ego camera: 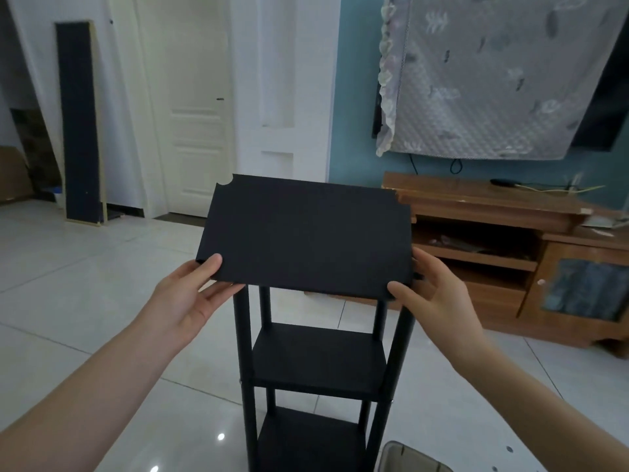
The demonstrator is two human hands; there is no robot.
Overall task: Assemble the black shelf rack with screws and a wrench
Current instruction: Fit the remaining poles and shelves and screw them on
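1. Above the four upright posts of the rack, I have the black shelf board (306,233) held roughly level. Its near edge lies over the near-left post (242,335) and the near-right post (401,342). I cannot tell whether it is resting on them or just clear of them.
2. My left hand (190,294) pinches the near-left corner, thumb flat on top and fingers underneath. My right hand (432,294) pinches the near-right corner the same way, thumb on top and fingers reaching round the side edge. Gripping both near corners keeps the board flat and lets me steer each corner onto its post.
3. The far-left corner notch (226,182) is a scooped cut-out. I judge these cut corners are meant to seat at the post tops, which is why I hold the board square to the rack.
4. Below it, the middle shelf (320,359) and lower shelf (306,437) sit fixed between the posts. This looks like the top tier, so the task seems far along.
5. I can make out no wrench and no loose screws. Both hands are occupied, so fastening will need one freed, and the board could tip if I let go before it seats.
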